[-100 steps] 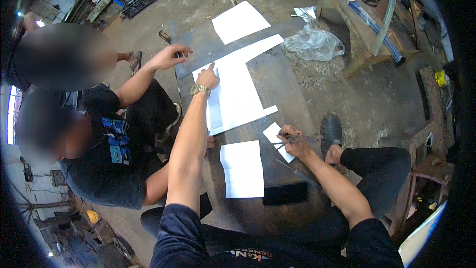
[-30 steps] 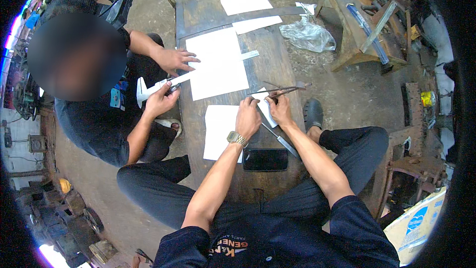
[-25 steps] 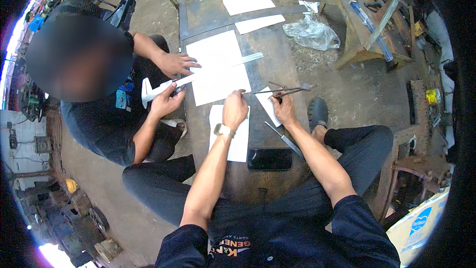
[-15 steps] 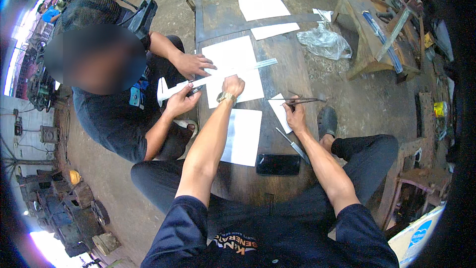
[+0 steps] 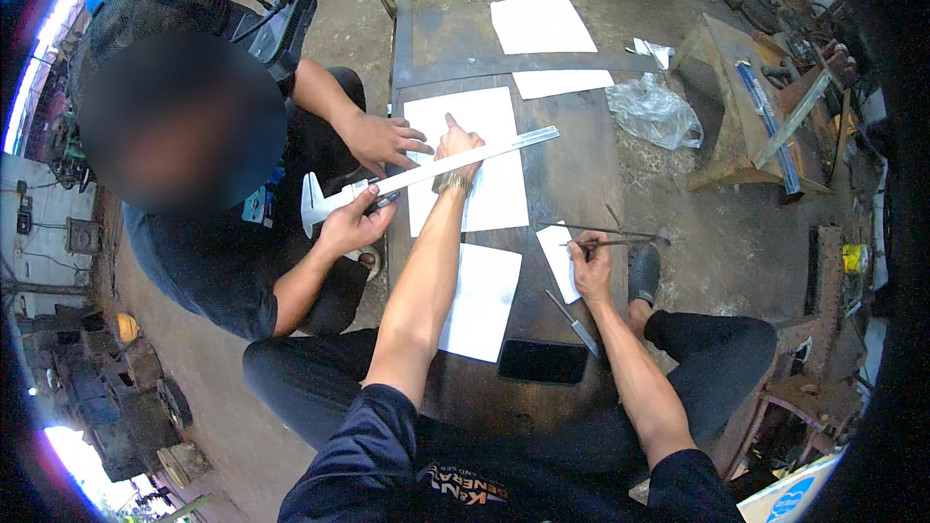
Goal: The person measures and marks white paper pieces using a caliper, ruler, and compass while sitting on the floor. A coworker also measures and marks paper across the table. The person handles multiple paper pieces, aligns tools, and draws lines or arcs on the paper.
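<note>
My left hand (image 5: 458, 143) is over a white sheet of paper (image 5: 494, 196), index finger stretched out toward its upper part, with nothing visible in it. Across my left wrist area lies the beam of a large vernier caliper (image 5: 494, 148). A co-worker's hand (image 5: 356, 223) holds it at the jaw end; their other hand (image 5: 385, 140) rests at the sheet's left edge. My right hand (image 5: 591, 271) grips what looks like a pair of dark metal dividers (image 5: 632, 235), its thin legs reaching over a small white paper (image 5: 555, 247).
A black phone (image 5: 542, 362), a slim grey pointed tool (image 5: 572, 322) and another sheet (image 5: 481, 300) lie near me on the dark table (image 5: 572, 174). Farther off are a flat metal square (image 5: 455, 71), more paper (image 5: 542, 24), a plastic bag (image 5: 659, 111) and a wooden stand (image 5: 722, 136).
My left hand has gone from a closed fist to a pointing finger, moving up slightly on the sheet. My right hand still holds the dividers, now turned a little. The view has shifted.
</note>
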A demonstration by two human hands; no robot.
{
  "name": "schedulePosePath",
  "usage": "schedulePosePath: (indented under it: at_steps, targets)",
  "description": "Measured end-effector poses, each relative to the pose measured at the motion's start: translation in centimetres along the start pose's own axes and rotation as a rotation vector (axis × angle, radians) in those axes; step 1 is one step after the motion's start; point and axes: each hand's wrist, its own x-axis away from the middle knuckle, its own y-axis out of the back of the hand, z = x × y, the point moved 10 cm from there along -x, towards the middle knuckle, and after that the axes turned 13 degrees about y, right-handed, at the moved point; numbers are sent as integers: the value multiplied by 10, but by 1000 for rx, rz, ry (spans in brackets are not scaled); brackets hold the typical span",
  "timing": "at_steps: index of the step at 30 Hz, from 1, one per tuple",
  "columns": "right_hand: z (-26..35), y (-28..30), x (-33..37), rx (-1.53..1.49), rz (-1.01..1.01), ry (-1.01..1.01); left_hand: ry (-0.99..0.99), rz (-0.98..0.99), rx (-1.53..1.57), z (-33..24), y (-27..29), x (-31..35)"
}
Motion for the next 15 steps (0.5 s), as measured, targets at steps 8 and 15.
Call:
schedulePosePath:
  at_steps: [8,15]
  targets:
    - [7,4,-3,53,9,55,-142,109,-84,-21,-14,-24]
    - [3,3,-1,-45,-36,-19,-114,34,-154,0,-4,-30]
